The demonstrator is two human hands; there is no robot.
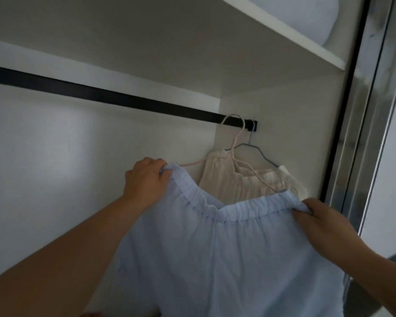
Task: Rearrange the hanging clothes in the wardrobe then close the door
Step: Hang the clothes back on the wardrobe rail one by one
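You are looking at a dim, flat-lit picture with a soft, slightly blurred finish overall. A pale bright patch glows on the wardrobe's back wall (55,133) at left, while the underside of the shelf (146,30) sits in grey shade. The metal door frame (361,110) at right is smeared with blurry reflections. Straight lines such as the black rail (101,94) bow from wide-angle distortion.

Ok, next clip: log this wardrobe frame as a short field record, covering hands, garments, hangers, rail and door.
left hand: grips the left end of the light blue garment waistband
right hand: grips the right end
pink hanger: on the black rail, carrying the blue garment
blue hanger: behind, with the cream garment
sliding door: open at right
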